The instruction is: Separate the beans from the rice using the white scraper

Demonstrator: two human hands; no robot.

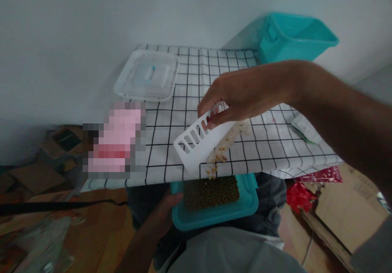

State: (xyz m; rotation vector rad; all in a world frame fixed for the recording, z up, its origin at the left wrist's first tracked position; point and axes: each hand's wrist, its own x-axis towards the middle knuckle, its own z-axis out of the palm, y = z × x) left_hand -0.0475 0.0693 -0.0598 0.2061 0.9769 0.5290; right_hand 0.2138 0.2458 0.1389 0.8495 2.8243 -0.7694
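My right hand (241, 95) is closed on a white slotted plastic scraper (200, 141), held slanted against the white black-grid tablecloth (190, 81). A trail of pale beans (225, 142) lies along the scraper's edge and spills over the table's front edge. Below that edge my left hand (167, 211) grips the left side of a teal tray (214, 213) holding greenish-brown beans (211, 193). The tray sits just under the table edge, over my lap.
A clear plastic lid (147, 75) lies at the table's back left. A teal tub (290, 36) stands at the back right. A small white-and-green packet (304, 129) rests near the right edge. A blurred pink patch (116, 140) covers the left edge. Cardboard and red wrapping (301, 193) lie on the floor.
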